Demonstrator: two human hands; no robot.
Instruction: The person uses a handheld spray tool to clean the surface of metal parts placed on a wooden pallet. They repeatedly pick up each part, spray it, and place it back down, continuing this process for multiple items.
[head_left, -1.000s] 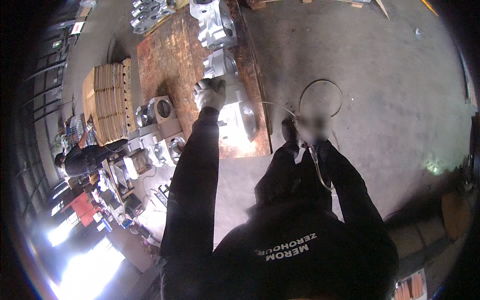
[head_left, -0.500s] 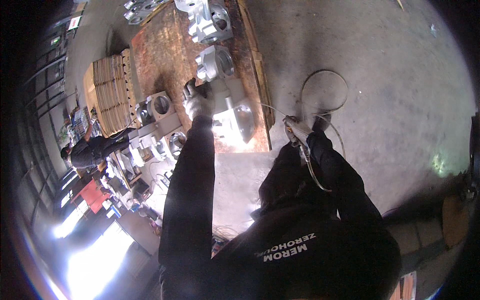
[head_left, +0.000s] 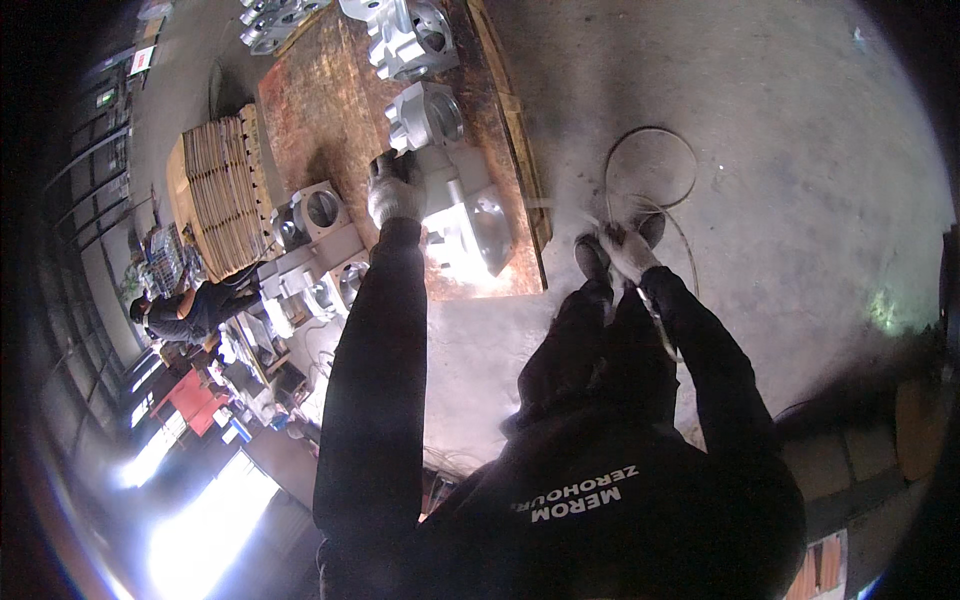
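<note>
A silver-grey metal casting (head_left: 462,205) with round openings lies near the front right edge of the brown worktable (head_left: 335,90), its near end glaring in bright light. My left hand (head_left: 396,190), in a pale glove with dark fingers, grips the casting's left side. Off the table's right edge, my gloved right hand (head_left: 628,252) is closed round an air blow gun, which is mostly hidden and smeared by motion. Its thin nozzle (head_left: 545,203) points left toward the casting. A thin hose (head_left: 690,240) trails from that hand and loops over the floor.
More castings stand farther along the table, the nearest casting (head_left: 425,115) just beyond my left hand. Another group of castings (head_left: 320,245) sits to the left. Stacked cardboard (head_left: 220,190) and a co-worker in dark clothes (head_left: 185,310) are farther left. My shoes are on the concrete floor (head_left: 780,200).
My right hand has moved a little right and up, and the blow gun's nozzle has drawn back from the casting. The left hand stays on the casting, its fingers slightly shifted.
</note>
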